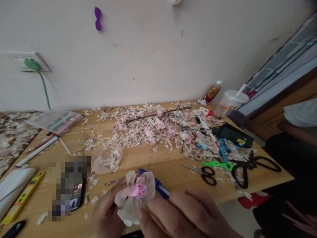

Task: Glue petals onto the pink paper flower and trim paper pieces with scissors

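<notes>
A handmade flower [125, 198] with thin, pale, translucent petals and a pink centre [138, 190] is between my two hands, low in the middle of the view. From the left, my left hand [107, 206] grips it near the base, its fingers partly hidden behind the petals. My right hand [183, 215] is closed, with the thumb and fingers pinching the right lower petals. A blue pen-like object [162, 190] shows just behind the flower; I cannot tell whether it touches the hand. Black-handled scissors [208, 174] lie on the table beyond my right hand.
Pale scraps [138, 132] and a twig with pink flowers [158, 115] cover the table's back. A clear dish [107, 158], phone [78, 198] and yellow-cased tool [24, 196] lie left. Large shears [252, 163], a cup [230, 102] and a bottle [213, 91] are right. Someone sits far right.
</notes>
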### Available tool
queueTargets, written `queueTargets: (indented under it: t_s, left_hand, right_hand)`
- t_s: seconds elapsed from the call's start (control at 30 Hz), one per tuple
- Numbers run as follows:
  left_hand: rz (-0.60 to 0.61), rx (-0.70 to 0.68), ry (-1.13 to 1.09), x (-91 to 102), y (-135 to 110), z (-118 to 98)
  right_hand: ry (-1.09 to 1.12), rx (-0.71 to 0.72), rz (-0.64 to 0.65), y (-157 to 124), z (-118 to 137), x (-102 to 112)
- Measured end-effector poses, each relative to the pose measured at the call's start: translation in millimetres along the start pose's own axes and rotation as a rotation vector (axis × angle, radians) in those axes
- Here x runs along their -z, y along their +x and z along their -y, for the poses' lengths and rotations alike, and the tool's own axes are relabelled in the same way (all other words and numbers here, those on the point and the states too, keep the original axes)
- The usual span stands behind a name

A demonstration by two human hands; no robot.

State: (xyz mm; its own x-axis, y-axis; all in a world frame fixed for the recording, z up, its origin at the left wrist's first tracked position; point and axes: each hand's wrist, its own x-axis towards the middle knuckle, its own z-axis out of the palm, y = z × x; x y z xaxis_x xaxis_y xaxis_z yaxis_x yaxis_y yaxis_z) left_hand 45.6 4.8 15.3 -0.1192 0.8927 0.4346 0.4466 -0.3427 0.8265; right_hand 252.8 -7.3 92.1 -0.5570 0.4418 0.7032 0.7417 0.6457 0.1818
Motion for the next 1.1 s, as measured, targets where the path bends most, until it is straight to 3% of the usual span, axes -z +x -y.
queueTargets:
  t_s: [0.27,0.5,0.7,0.83,1.1]
  left_hand:
    - [0.045,-0.119,0.079,-1.6,-1.3,11.6]
    - [0.014,-0.150,0.074,-7.8,1.6,4.3]
    - [0.042,-0.047,0.059,-9.4,4.6,-5.6]
    - [0.056,0.030,0.035,-10.0,4.2,-8.0]
    - [0.062,0.053,0.049,-12.3,1.1,-1.9]
  right_hand:
    - [0.006,0.032,0.063,-7.6,-2.4,-0.5]
    - [0.017,0.060,0.050,-8.3,-7.4,-1.1]
    - [0.030,0.039,0.055,-6.8,-6.7,-2.5]
    - [0.012,0.100,0.047,-6.7,-11.1,-1.6]
    - [0.038,0.054,-0.043,-5.9,-10.4,-8.8]
